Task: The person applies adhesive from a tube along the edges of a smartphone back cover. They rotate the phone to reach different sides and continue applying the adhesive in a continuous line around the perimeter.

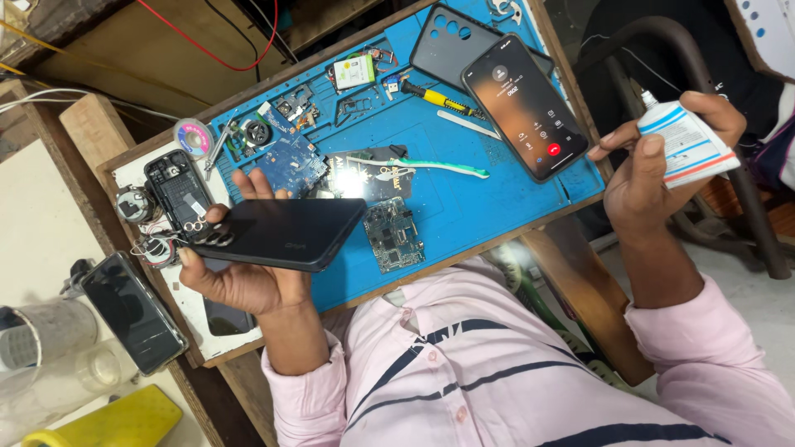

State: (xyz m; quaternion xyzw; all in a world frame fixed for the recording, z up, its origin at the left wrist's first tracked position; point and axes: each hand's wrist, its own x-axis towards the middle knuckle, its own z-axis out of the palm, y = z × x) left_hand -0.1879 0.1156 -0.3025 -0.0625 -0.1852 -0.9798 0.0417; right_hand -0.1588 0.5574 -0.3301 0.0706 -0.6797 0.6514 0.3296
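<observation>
Hidden first: the right hand (pixel 654 170) covers the lower part of the white squeeze tube with blue and red stripes (pixel 687 145), so only its nozzle end and upper body show; right edge of the view cuts off whatever is past it; the left hand's (pixel 240 273) palm is mostly under the dark flat smartphone with glossy back (pixel 286 232), fingertips only visible along the phone's far edge and thumb at its left end; a second dark slab under that hand is half covered, kind unclear.

Left hand grasping the dark phone, back side up, held flat above the near-left corner of the blue silicone work mat (pixel 464 190), phone lying across the fingers, tilted slightly; right hand closed around the tube, off the mat's right edge, well apart from the left hand; tube nozzle points up-left toward the lit smartphone showing a call screen (pixel 526 108), which lies on the mat's right part, partly over a grey plastic phone back cover (pixel 447 45).

On mat between the hands: green circuit board (pixel 395 236) just right of the held phone; white-and-green toothbrush (pixel 431 165); yellow-handled screwdriver (pixel 439 99); small parts at top left too tiny to tell.

Left of mat: black opened phone frame (pixel 178 190); another dark-screened phone (pixel 132 314) at the table edge; pink striped shirt (pixel 497 372) fills the bottom.
</observation>
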